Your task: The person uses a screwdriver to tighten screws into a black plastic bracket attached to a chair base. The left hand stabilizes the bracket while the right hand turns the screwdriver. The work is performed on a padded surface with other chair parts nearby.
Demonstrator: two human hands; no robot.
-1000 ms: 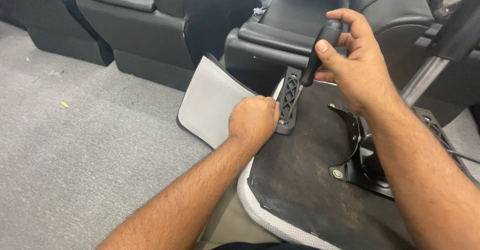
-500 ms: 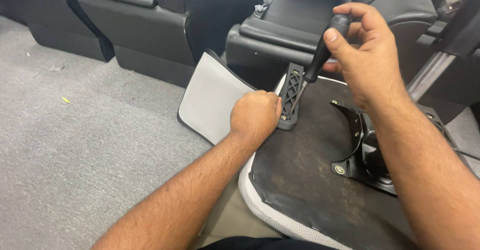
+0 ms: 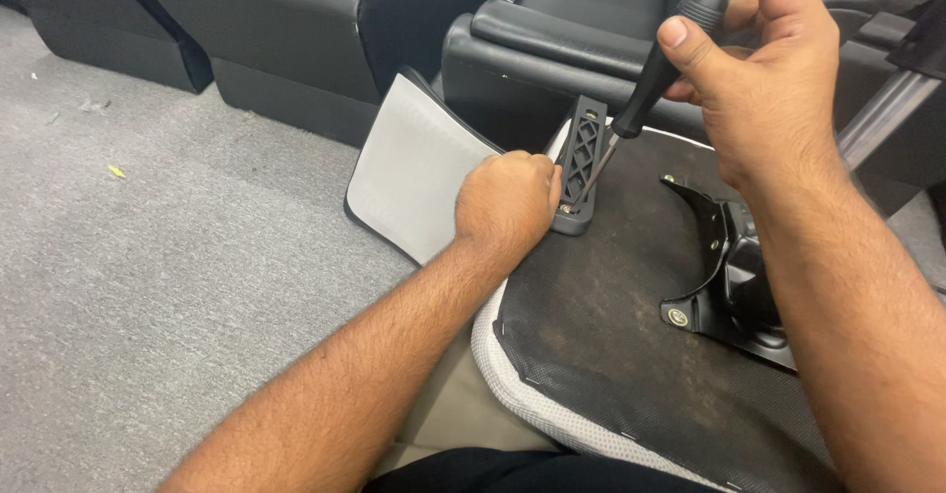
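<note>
Your right hand (image 3: 759,89) is wrapped around the black handle of a screwdriver (image 3: 658,71), thumb pressed along the handle and the other fingers curled over its top end, so the grip is fully closed on the tool. The screwdriver slants down and to the left, and its thin metal shaft ends inside the lattice face of a black plastic bracket (image 3: 579,163). Whether the tip sits on a screw cannot be told.

Your left hand (image 3: 505,202) is balled into a fist against the left side of that bracket, fingers curled tight and touching it, steadying it upright. What the fist encloses, if anything beyond the bracket's edge, is hidden.

The bracket stands at the far left corner of an upturned seat base (image 3: 611,335), a dark fabric underside with a pale grey padded rim, which rests across your lap. On the right of the base a black metal mounting plate (image 3: 724,286) is fixed, with a bolt head showing at its near corner.

Just left of your left hand a light grey panel (image 3: 409,163) leans outward over the grey carpet floor (image 3: 158,257). Black seats (image 3: 296,20) stand beyond.
</note>
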